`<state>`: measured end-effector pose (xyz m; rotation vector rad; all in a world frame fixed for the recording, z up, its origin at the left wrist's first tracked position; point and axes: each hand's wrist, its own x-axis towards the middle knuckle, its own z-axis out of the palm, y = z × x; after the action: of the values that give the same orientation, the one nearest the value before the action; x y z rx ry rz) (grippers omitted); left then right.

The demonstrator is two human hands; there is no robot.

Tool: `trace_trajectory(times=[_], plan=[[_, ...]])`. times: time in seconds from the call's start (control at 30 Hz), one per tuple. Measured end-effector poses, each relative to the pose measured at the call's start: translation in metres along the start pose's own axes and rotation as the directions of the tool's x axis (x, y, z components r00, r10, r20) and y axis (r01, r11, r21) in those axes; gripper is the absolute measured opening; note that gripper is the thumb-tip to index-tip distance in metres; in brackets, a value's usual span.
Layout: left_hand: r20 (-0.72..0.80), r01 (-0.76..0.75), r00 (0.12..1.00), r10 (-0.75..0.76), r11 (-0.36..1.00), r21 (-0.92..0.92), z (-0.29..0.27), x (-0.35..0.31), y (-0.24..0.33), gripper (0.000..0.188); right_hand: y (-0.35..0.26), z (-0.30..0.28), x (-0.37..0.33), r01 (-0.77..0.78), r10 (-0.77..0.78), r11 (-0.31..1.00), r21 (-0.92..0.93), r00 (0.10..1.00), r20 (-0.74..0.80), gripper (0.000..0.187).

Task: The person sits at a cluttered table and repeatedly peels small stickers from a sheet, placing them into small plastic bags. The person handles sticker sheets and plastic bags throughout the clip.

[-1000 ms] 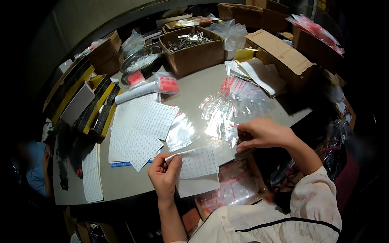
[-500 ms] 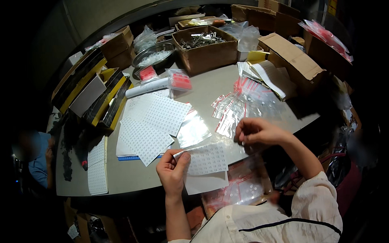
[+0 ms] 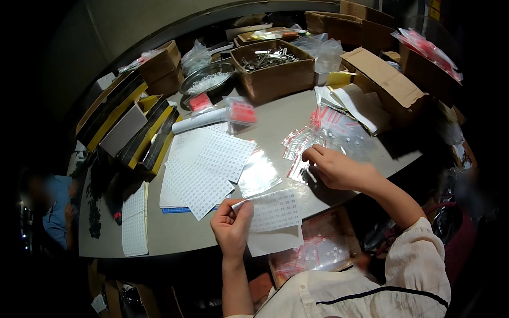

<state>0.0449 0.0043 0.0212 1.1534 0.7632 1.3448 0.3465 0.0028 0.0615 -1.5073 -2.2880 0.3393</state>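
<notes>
My left hand [image 3: 232, 229] pinches a white sheet of printed stickers [image 3: 275, 213] by its left edge, thumb on top, above the table's front edge. A paler blank part of the sheet hangs below the printed rows. My right hand [image 3: 339, 168] is over a fan of clear zip bags [image 3: 298, 144] with red-edged tops, its fingertips bent together at the nearest bags. Whatever is between those fingertips is too small or hidden to make out. Left of the bags lie more sticker sheets [image 3: 199, 183] and a clear plastic bag [image 3: 258, 175].
A brown carton of metal parts [image 3: 275, 79] and a metal bowl of clear small pieces [image 3: 208, 85] stand at the back. Black-and-yellow boxes [image 3: 124, 132] line the left. An open carton [image 3: 384, 77] is at the right. Filled bags lie in a tray [image 3: 313, 254] near my lap.
My right hand has moved up and slightly left, from the table's front edge onto the zip bags. My left hand still holds the sticker sheet. The whole view has shifted slightly.
</notes>
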Motion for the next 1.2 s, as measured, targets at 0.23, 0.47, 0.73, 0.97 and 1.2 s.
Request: trace_trajectory(times=[0.23,0.47,0.73,0.97,1.2], plan=[[-0.006,0.007,1.0,-0.007,0.999,0.043,-0.001,-0.003,0.002,0.008,0.001,-0.014,-0.011,-0.276,0.294,0.929,-0.248,0.955,0.038,0.046],[0.082,0.079,0.993,-0.082,0.996,0.04,-0.006,-0.004,0.001,0.013,-0.05,-0.029,-0.028,-0.094,0.063,0.99,0.106,0.963,0.261,0.03],[0.113,0.051,0.991,-0.065,0.991,0.125,0.001,-0.001,0.002,0.016,-0.077,0.006,0.018,0.218,-0.216,0.959,0.18,0.976,-0.028,0.028],[0.118,-0.06,0.993,0.018,0.931,0.361,-0.016,0.001,-0.01,0.015,-0.093,0.023,0.029,0.209,-0.207,0.977,0.053,0.978,-0.025,0.028],[0.182,0.048,0.974,-0.136,0.907,0.418,-0.008,0.007,-0.013,0.023,-0.093,0.054,0.007,0.232,-0.251,0.968,-0.097,0.909,-0.332,0.025]])
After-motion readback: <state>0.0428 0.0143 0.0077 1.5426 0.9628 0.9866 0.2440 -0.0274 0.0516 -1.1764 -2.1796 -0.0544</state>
